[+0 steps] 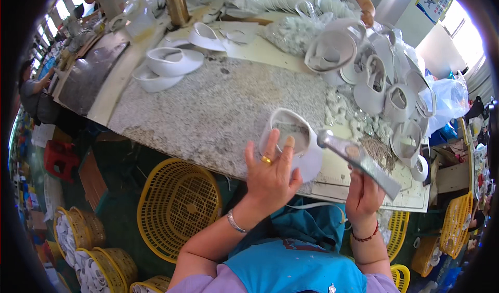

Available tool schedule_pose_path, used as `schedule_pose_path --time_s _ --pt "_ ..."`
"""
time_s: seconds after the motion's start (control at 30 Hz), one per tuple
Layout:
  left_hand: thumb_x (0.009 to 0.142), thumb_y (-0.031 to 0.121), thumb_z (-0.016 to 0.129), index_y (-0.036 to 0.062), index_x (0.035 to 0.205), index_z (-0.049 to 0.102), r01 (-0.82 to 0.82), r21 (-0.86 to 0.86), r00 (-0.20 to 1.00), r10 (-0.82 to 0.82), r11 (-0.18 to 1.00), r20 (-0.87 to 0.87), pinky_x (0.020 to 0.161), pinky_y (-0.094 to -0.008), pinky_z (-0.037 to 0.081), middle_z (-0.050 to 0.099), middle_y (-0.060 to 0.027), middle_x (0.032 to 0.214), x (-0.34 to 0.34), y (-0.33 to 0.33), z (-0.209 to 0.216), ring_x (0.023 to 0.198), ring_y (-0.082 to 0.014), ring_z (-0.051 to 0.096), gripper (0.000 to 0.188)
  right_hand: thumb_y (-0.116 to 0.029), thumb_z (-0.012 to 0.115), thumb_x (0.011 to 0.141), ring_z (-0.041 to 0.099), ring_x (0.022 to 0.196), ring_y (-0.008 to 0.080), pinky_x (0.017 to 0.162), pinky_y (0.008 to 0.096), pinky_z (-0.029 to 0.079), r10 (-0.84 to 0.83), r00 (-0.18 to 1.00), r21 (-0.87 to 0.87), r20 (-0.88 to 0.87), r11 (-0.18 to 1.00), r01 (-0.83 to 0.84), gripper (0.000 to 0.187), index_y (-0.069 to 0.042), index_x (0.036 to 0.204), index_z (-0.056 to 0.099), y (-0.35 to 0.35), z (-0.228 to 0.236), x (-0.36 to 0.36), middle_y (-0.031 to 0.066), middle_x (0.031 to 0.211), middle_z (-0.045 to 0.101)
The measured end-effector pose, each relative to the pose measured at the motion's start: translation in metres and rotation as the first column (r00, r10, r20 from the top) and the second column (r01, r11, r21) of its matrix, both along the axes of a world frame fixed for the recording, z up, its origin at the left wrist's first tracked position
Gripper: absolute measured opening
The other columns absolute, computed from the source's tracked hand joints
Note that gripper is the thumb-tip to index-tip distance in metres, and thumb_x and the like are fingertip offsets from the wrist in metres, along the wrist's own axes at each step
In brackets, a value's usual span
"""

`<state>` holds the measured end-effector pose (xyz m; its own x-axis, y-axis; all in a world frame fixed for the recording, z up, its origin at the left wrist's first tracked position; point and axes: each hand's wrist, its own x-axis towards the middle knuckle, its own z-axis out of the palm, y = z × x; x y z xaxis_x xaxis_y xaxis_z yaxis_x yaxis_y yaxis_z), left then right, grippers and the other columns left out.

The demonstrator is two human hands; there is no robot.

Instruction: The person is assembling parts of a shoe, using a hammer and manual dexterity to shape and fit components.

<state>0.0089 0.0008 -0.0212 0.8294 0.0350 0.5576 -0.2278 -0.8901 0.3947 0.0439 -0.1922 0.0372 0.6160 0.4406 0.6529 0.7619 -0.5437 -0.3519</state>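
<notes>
A white, shiny ring-shaped piece with one broad side (309, 165), resembling a shoe upper, lies near the table's front edge. My left hand (273, 176), with a gold ring on one finger, rests on it with fingers spread over the opening. To the right of that piece, my right hand (364, 194) grips a grey metal hammer (383, 179), raised above the tabletop, its rounded end toward the white piece. The handle is mostly hidden by my hand. Several similar white pieces (174, 61) lie at the far left of the work surface.
A heap of white pieces (371, 87) and plastic bags (449, 98) covers the table's right side. Thread scraps (379, 150) lie before it. A metal flask (175, 4) stands at the back. Below are a yellow basket (145, 210) and filled baskets (83, 225). Other people work beyond.
</notes>
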Motion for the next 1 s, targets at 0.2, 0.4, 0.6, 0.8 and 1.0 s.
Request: schedule_pose_path --time_s 0.2,0.4,0.6,0.8,1.0 --pt "0.070 0.021 0.065 0.0052 0.122 0.051 0.015 0.072 0.999 -0.018 0.997 0.035 0.100 -0.0599 0.018 0.061 -0.0066 0.102 0.000 -0.005 -0.004 0.120 -0.0291 0.045 0.056 0.005 0.062 0.074 0.061 0.075 0.0309 0.063 0.0374 0.049 0.090 0.991 -0.192 -0.101 0.975 -0.108 0.039 0.001 0.112 0.058 -0.004 -0.016 0.003 0.0153 0.092 0.062" --pt "0.072 0.023 0.063 0.0098 0.120 0.055 -0.008 0.185 0.998 -0.003 0.983 0.060 0.101 -0.0577 0.018 0.057 -0.0033 0.090 0.011 0.047 0.013 0.098 -0.0221 0.053 0.050 0.003 0.057 0.083 0.059 0.087 0.0356 0.079 0.0387 0.046 -0.207 0.971 -0.113 -0.116 0.975 0.194 0.022 0.007 0.105 0.058 -0.082 -0.030 -0.014 0.0203 0.099 0.062" --pt "0.081 0.032 0.059 0.0156 0.132 0.046 -0.440 0.359 0.887 0.460 0.823 0.033 0.100 -0.0630 0.022 0.045 -0.0149 0.130 0.031 0.119 0.045 0.126 -0.0340 0.036 0.055 -0.004 0.052 0.090 0.057 0.100 0.0326 0.083 0.0396 0.044 -0.574 0.818 -0.013 -0.043 0.819 0.574 0.027 0.006 0.115 0.053 -0.179 -0.069 -0.022 0.0213 0.109 0.057" --pt "0.086 0.042 0.050 0.0199 0.136 0.042 -0.262 0.406 0.799 0.433 0.876 -0.417 0.103 -0.0656 0.019 0.024 -0.0135 0.148 0.075 0.176 0.015 0.138 -0.0401 0.012 0.055 -0.003 0.058 0.081 0.055 0.097 0.0387 0.083 0.0426 0.044 -0.739 0.671 -0.202 -0.064 0.668 0.716 0.035 -0.003 0.116 0.056 -0.216 -0.081 -0.033 0.0183 0.106 0.058" --pt "0.083 0.038 0.055 0.0160 0.133 0.045 -0.396 0.444 0.726 0.570 0.804 -0.384 0.104 -0.0641 0.017 0.032 -0.0132 0.145 0.122 0.205 0.020 0.138 -0.0385 0.016 0.056 -0.003 0.059 0.077 0.056 0.087 0.0363 0.074 0.0435 0.045 -0.756 0.654 -0.248 -0.011 0.636 0.731 0.031 -0.002 0.108 0.059 -0.205 -0.072 -0.020 0.0160 0.096 0.058"
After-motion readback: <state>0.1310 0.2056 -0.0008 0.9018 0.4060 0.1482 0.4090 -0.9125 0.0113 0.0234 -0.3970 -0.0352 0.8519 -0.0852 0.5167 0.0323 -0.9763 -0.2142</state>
